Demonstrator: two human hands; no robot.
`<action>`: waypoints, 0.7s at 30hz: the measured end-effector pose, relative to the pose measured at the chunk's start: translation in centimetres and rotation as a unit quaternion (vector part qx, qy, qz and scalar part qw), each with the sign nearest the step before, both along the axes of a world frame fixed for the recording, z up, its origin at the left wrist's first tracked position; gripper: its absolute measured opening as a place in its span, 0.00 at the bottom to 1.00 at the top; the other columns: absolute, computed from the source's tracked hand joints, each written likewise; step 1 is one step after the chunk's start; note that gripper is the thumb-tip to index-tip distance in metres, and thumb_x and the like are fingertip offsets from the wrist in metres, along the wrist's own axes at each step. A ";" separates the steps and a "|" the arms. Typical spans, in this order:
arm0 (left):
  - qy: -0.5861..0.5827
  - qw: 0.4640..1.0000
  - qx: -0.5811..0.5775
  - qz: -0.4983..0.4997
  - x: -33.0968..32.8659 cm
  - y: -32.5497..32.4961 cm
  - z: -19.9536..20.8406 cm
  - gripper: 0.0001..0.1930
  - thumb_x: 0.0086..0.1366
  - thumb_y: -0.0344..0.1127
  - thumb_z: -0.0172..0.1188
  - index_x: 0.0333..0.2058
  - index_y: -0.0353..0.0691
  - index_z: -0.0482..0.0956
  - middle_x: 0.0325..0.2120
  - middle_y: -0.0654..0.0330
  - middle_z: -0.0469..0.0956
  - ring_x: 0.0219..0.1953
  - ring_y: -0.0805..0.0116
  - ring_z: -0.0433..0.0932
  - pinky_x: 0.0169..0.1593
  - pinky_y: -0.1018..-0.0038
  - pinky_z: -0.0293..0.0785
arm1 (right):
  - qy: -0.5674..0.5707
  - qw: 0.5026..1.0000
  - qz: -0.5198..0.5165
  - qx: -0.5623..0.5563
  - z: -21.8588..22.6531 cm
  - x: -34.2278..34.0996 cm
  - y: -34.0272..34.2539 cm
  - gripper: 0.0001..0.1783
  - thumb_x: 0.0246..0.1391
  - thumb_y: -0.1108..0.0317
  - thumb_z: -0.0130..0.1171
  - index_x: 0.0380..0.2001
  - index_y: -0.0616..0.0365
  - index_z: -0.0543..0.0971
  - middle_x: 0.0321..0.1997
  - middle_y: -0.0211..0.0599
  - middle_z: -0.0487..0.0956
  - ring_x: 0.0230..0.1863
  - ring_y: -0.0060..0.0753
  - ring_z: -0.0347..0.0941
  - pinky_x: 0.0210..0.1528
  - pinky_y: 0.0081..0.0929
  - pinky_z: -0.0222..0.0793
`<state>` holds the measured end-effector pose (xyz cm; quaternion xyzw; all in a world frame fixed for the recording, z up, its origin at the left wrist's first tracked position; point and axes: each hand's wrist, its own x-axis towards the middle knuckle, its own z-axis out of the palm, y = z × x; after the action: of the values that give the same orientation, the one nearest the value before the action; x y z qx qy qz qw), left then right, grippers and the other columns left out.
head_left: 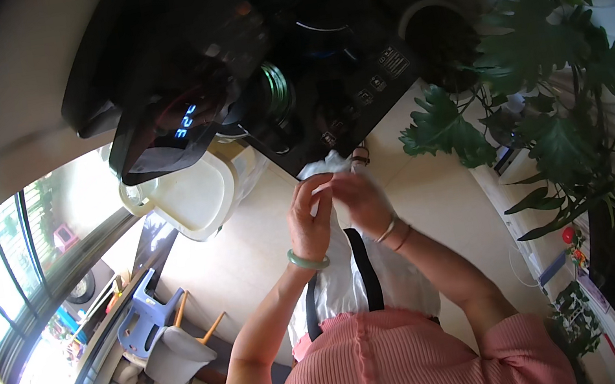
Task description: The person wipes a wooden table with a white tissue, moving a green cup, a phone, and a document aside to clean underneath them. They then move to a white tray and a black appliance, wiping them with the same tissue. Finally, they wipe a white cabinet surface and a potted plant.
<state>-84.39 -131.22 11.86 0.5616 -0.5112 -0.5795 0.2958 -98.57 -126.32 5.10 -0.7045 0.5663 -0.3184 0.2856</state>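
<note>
Blue chair (144, 320) well left of the fingers. Black appliance (150, 152), left and beyond them, partly hides a whitish bin (189, 198). Left hand (308, 220): fingers bent, tips close to the right hand's. White crumpled material (326, 164) just past the fingertips, partly covered, kind unclear. Right hand (363, 203) blurred, fingers curled inward; whether either hand pinches the material, cannot tell. Leafy plant (535, 63) right of the fingers, base lost in shadow.

Crumpled, plastic-looking white film (325, 163), ribbed pink knit top (315, 374), smooth glossy black panel (358, 105), smooth green bangle (308, 263)
</note>
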 end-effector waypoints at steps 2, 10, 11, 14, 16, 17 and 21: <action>-0.004 1.000 0.004 0.002 1.2 0.1 0.4 0.12 0.69 0.23 0.57 0.50 0.38 0.81 0.45 0.56 0.80 0.48 0.64 0.81 0.50 0.71 0.79 | 0.026 0.995 -0.055 -0.084 1.8 -3.4 -3.4 0.17 0.55 0.80 0.56 0.48 0.60 0.81 0.53 0.39 0.80 0.60 0.44 0.72 0.62 0.40 0.69; 0.004 1.000 0.027 -0.014 1.4 1.0 -0.6 0.12 0.71 0.23 0.55 0.50 0.36 0.81 0.47 0.60 0.81 0.48 0.74 0.79 0.49 0.76 0.78 | 0.175 0.966 -0.142 -0.126 -2.2 -8.6 -11.4 0.29 0.55 0.84 0.56 0.62 0.60 0.71 0.68 0.43 0.70 0.67 0.54 0.64 0.67 0.44 0.66; 0.011 0.999 0.034 -0.014 1.2 1.1 -0.6 0.12 0.71 0.23 0.55 0.50 0.36 0.81 0.47 0.60 0.81 0.48 0.74 0.79 0.49 0.76 0.77 | 0.175 0.966 -0.140 -0.130 -2.9 -7.5 -11.2 0.31 0.55 0.83 0.56 0.63 0.59 0.70 0.68 0.43 0.70 0.67 0.54 0.64 0.68 0.44 0.65; 0.007 0.999 0.049 0.004 1.2 1.7 -0.6 0.10 0.70 0.27 0.58 0.48 0.42 0.82 0.43 0.59 0.81 0.47 0.67 0.80 0.49 0.70 0.79 | 0.122 0.979 -0.080 -0.146 -3.1 -2.8 -10.0 0.26 0.57 0.79 0.56 0.61 0.58 0.73 0.65 0.43 0.72 0.66 0.52 0.66 0.67 0.43 0.66; 0.008 0.997 0.069 0.029 2.5 2.5 -0.6 0.10 0.69 0.28 0.59 0.48 0.42 0.82 0.44 0.58 0.81 0.49 0.65 0.80 0.50 0.69 0.78 | -0.053 0.996 -0.041 0.060 -2.0 1.6 -7.1 0.21 0.59 0.76 0.54 0.56 0.57 0.77 0.61 0.41 0.75 0.63 0.48 0.70 0.66 0.41 0.67; 0.011 0.996 0.075 0.041 2.5 2.7 -0.8 0.10 0.69 0.28 0.59 0.47 0.42 0.82 0.45 0.57 0.81 0.50 0.64 0.79 0.50 0.68 0.77 | -0.065 0.995 -0.003 0.080 -2.2 2.3 -4.9 0.19 0.60 0.76 0.53 0.54 0.58 0.78 0.58 0.41 0.77 0.61 0.46 0.71 0.65 0.39 0.67; -0.158 0.981 -0.106 0.037 4.3 2.9 -0.6 0.12 0.67 0.31 0.61 0.48 0.42 0.82 0.50 0.55 0.79 0.54 0.52 0.76 0.56 0.63 0.72 | -0.100 0.988 0.069 0.091 -0.5 3.7 1.2 0.15 0.56 0.79 0.56 0.45 0.58 0.83 0.48 0.37 0.82 0.53 0.42 0.76 0.58 0.37 0.72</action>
<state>-80.05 -128.28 11.26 0.6296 -0.5891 -0.4149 0.2905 -94.88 -125.16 4.57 -0.6775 0.5118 -0.3142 0.4248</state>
